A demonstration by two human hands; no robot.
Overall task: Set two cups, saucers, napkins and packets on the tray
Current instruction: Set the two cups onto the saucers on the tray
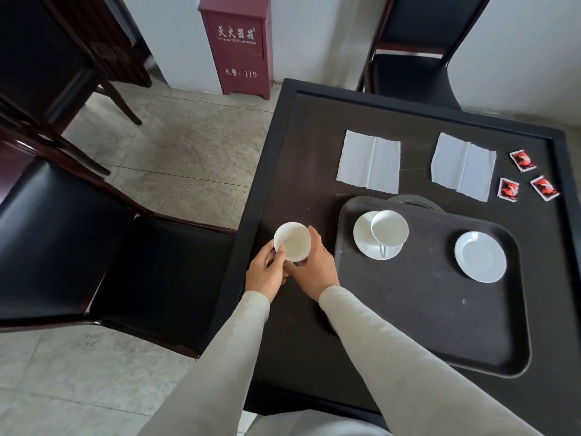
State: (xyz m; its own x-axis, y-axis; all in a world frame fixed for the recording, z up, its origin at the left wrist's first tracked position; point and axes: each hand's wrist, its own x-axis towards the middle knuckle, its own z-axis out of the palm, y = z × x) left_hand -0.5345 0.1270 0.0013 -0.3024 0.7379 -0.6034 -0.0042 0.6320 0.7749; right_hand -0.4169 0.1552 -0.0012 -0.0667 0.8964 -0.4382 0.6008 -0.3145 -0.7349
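Note:
A dark tray (424,309) lies on the black table. On its left part a white cup (389,228) stands on a saucer (364,243), handle towards me. A second saucer (480,257) sits bare on the tray's right part. Left of the tray, both my hands hold another white cup (292,240) near the table's left edge: my left hand (267,272) grips its left side, my right hand (314,265) wraps its right side. Two white napkins (369,162) (462,166) lie flat beyond the tray. Three red packets (522,160) (508,190) (545,187) lie at the far right.
A round dark disc (412,201) shows just behind the tray's far rim. Black-seated chairs stand at the left (94,240) and behind the table (415,70). A red fire extinguisher box (242,45) stands against the wall.

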